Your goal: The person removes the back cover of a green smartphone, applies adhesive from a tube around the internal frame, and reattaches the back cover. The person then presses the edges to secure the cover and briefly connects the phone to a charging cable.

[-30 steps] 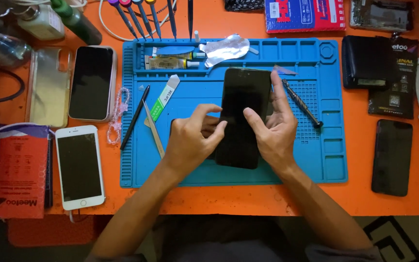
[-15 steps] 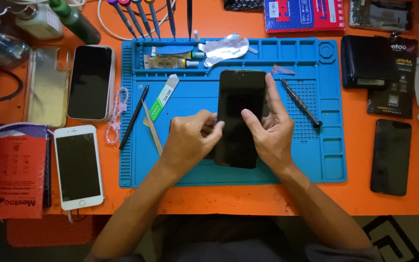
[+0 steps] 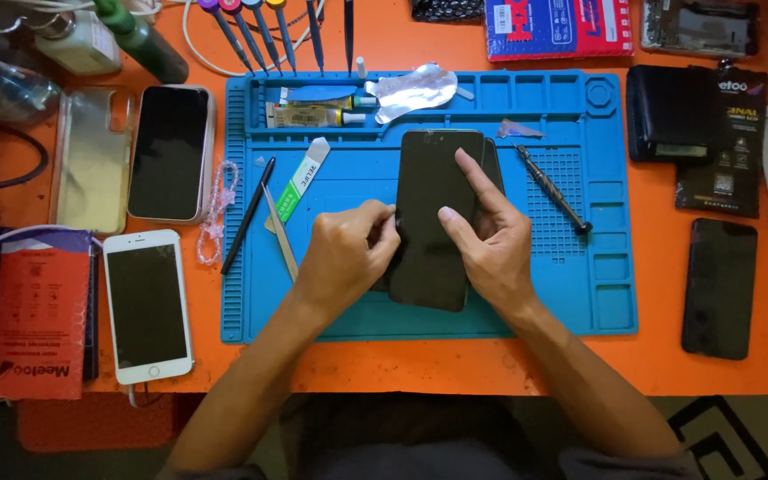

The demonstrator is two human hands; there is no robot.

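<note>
Your left hand [image 3: 344,258] and right hand [image 3: 489,244] both pinch the black phone [image 3: 430,222] tight on the blue mat [image 3: 580,293], its screen not yet pressed flat.

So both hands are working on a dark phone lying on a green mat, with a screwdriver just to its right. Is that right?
Not quite: the head view shows the mat is blue, not green. The rest holds: the left hand and right hand are on the dark phone, with the screwdriver just to its right.
</note>
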